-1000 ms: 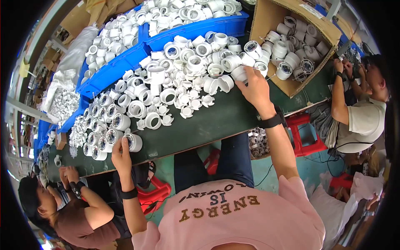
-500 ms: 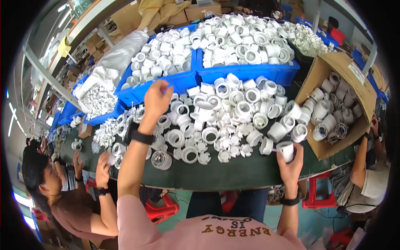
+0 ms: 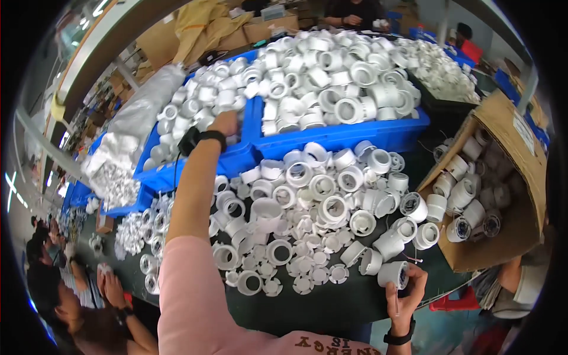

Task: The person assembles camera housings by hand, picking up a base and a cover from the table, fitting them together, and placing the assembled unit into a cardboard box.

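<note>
My left arm stretches forward, and my left hand (image 3: 223,123) is down among white plastic fittings in the left blue bin (image 3: 204,168). Its fingers are hidden from sight there. At the right front of the table, my right hand (image 3: 409,291) is closed around a white cylindrical housing (image 3: 390,276), which is tilted with its dark open end toward my fingers. A thin lead hangs beside my thumb. Next to it lie more white housings (image 3: 371,260). Between my arms spreads a heap of white rings (image 3: 278,252) and small notched discs (image 3: 320,274).
A second blue bin (image 3: 343,142) heaped with white fittings stands beside the left one. A tilted cardboard box (image 3: 520,236) of housings is at the right. Small parts fill another blue bin (image 3: 127,208) at the left. A co-worker (image 3: 71,302) sits close on my left.
My left hand has moved forward from above the bin's front edge into the left blue bin. My right hand still holds the housing, now turned so its dark inside shows.
</note>
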The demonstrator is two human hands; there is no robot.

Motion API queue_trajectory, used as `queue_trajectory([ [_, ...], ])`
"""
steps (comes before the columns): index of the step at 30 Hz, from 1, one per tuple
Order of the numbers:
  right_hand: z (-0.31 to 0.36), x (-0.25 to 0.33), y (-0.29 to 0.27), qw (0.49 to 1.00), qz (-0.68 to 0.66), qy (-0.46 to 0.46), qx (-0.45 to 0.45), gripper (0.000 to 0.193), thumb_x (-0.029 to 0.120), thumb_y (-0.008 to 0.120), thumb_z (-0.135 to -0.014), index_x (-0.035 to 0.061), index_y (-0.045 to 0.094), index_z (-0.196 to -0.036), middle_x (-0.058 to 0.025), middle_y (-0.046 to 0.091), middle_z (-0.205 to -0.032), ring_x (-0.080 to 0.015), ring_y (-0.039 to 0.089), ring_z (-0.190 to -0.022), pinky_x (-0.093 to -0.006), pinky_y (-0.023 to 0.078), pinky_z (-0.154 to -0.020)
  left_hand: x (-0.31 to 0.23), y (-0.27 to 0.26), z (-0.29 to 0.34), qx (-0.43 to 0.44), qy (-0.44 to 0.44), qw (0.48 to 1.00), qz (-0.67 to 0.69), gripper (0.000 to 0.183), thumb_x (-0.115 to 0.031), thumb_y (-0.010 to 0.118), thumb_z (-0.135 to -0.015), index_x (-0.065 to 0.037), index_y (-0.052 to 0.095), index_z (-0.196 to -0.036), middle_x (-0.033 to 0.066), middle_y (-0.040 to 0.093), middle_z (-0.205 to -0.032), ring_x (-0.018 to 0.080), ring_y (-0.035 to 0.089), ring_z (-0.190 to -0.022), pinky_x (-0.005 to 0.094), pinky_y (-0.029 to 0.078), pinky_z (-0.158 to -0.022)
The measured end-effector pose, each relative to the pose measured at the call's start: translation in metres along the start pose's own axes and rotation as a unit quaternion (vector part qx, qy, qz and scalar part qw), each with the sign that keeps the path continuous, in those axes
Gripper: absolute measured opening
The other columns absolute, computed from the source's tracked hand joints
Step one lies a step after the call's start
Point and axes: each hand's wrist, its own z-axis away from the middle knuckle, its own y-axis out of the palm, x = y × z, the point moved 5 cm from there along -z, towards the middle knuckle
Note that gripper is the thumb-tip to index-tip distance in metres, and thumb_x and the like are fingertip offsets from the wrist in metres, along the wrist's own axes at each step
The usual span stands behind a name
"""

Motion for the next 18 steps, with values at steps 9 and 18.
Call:
queue_trajectory([
  [9, 0.012, -0.01, -0.022, 1.0, 0.002, -0.014, 0.023, 0.054, 0.016, 0.055, -0.091, -0.0008, 0.033, -0.137, -0.0152, 0.046, -0.124, -0.0228, 0.049, -0.11, -0.0333, 0.041, -0.091, -0.075, -0.014, 0.008, -0.157, -0.065, 0.978, 0.12, 0.025, -0.02, 0.062, -0.075, -0.001, 0.069, -0.09, 0.0208, 0.067, -0.099, 0.0337, 0.065, -0.096, 0.0443, 0.051, -0.082],
  [18, 0.016, 0.037, -0.004, 0.979, 0.151, -0.134, 0.011, 0.045, 0.028, 0.057, -0.092, -0.0076, 0.054, -0.119, -0.0194, 0.059, -0.113, -0.0305, 0.056, -0.102, -0.039, 0.042, -0.09, -0.047, 0.024, -0.026, 0.009, -0.015, 1.0, -0.009, 0.031, -0.02, 0.062, -0.077, -0.006, 0.07, -0.104, 0.0194, 0.064, -0.11, 0.0334, 0.063, -0.102, 0.0435, 0.05, -0.087],
])
